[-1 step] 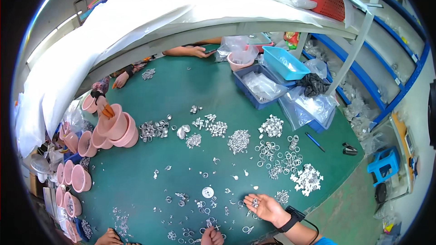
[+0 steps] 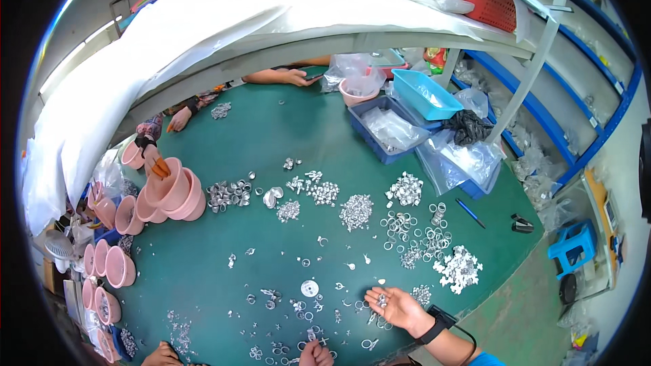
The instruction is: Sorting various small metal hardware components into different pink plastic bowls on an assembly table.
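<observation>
Just right of and a little below the white disc (image 2: 310, 288), the landmark on this green table (image 2: 203, 244), the person's right hand (image 2: 400, 310) is palm up, fingers loose and unclenched, with a few small silver pieces (image 2: 382, 300) lying on it. Below the disc, cut by the lower edge of view, the left hand (image 2: 317, 354) has its fingers curled beside a silver piece (image 2: 312, 334); whether they pinch it, I cannot tell.

The step in hand appears to be handling small metal parts with 2 hands: the right palm serving as a holder, the left at work among loose silver parts (image 2: 272, 294). A next move would seem to call for a fine fingertip pinch and a level right palm, so that nothing spills.

Up and to the right of the disc lie a spread of rings (image 2: 434, 240) and a heap of pale, chunky pieces (image 2: 459, 269); farther up that way is a dark blue bin (image 2: 384, 152). Up and to the left of the disc stand pink tubs (image 2: 194, 196), where 1 co-worker (image 2: 150, 152) (wearing orange finger covers (image 2: 161, 168)) reaches in. Crowded parts all around the disc leave little room between the hands, and the cable (image 2: 468, 340) at the right wrist could catch on them.
</observation>
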The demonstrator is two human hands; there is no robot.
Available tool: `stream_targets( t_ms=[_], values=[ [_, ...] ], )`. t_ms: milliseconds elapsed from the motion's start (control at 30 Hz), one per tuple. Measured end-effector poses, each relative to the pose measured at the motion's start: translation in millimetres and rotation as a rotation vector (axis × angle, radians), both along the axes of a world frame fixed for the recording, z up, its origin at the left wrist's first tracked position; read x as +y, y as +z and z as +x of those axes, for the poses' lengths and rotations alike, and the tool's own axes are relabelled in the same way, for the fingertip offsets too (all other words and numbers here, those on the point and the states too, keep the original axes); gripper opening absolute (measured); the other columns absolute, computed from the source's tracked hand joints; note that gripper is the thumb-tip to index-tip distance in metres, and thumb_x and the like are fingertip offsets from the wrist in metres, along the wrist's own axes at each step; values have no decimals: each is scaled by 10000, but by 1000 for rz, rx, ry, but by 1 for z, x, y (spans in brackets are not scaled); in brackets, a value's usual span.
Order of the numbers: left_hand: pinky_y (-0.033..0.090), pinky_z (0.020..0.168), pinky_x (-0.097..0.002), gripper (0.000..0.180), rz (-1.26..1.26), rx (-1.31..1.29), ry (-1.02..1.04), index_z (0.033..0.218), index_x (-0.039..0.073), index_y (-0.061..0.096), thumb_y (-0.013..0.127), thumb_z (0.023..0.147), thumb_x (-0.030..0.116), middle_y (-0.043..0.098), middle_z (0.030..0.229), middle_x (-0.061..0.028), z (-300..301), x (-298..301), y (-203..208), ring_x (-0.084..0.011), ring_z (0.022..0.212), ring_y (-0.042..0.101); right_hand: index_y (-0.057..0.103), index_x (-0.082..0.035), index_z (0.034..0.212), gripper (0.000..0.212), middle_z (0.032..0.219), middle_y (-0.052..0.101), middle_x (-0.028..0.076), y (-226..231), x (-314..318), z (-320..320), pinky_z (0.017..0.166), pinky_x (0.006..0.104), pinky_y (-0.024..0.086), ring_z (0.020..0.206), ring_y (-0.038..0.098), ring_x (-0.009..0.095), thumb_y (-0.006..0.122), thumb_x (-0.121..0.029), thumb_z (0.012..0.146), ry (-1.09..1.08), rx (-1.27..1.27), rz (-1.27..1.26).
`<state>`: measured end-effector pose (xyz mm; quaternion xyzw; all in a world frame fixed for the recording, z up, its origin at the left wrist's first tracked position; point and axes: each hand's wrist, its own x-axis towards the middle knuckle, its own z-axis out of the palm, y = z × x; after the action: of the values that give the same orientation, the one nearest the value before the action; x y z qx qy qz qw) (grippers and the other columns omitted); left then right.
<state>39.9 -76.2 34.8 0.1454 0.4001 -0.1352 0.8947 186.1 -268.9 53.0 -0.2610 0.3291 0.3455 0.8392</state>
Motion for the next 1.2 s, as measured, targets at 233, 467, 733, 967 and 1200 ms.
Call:
stream_targets(
  t_ms=[233,467,733,967,1200],
  values=[
    [148,321,-212,391,25,99,103,501,142,242,356,865,230,190,450,30,4,8,1,-81,356,169,439,47,959,221,961,503,134,-11,4,120,830,314,425,911,515,222,381,-131,843,-169,-447,-11],
    [147,324,-213,385,111,142,186,505,152,250,366,858,252,181,445,31,11,-1,-6,-86,356,172,461,10,1024,261,1059,489,125,-50,46,221,920,344,307,1020,459,228,385,-178,861,-99,-967,-606],
    [209,390,-210,340,140,175,264,543,137,293,395,848,248,212,482,23,45,-21,15,-97,406,231,464,-2,1080,297,1178,427,146,-57,45,199,973,384,213,1151,343,288,419,-148,825,400,-1609,-1531],
    [331,883,-361,429,-149,-218,469,948,-44,504,340,853,341,516,877,-151,78,-22,21,-283,940,447,496,-4,1032,264,1110,502,110,7,29,93,890,293,332,1056,447,180,378,-181,876,295,-1014,-677],
    [362,871,-365,428,133,-344,337,954,-30,515,303,866,331,514,1015,-192,83,-45,38,-300,1015,445,377,2,1148,417,1239,366,129,9,36,-20,968,337,245,1161,330,222,349,-308,870,168,-235,107]
  ],
)
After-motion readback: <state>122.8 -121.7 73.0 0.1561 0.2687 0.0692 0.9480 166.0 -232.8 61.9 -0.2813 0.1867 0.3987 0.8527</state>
